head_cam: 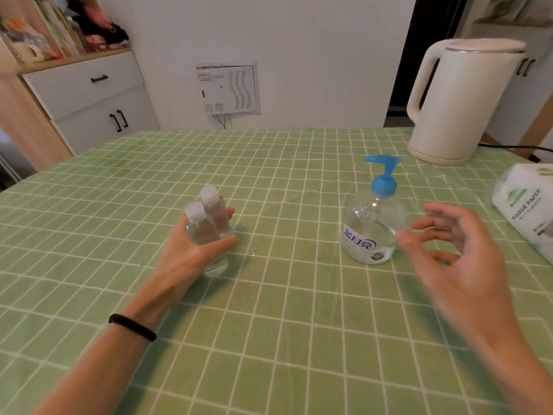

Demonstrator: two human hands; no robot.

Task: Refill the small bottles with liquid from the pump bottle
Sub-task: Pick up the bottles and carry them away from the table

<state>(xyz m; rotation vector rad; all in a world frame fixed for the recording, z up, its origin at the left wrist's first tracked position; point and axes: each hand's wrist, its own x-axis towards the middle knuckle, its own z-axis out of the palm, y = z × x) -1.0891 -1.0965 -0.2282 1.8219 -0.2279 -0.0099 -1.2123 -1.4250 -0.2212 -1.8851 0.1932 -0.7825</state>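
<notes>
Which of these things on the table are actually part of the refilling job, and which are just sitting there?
Part of the job:
- small bottles, both capped, gripped by the left hand
- pump bottle, with the right hand open near it

Just lying about:
- kettle
- tissue paper pack

two small bottles stand left of the pump bottle; kettle behind, tissue pack right.

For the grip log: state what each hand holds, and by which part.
The left hand grips both small bottles together round their clear bodies, below the caps. The right hand holds nothing; it is open beside the pump bottle.
</notes>
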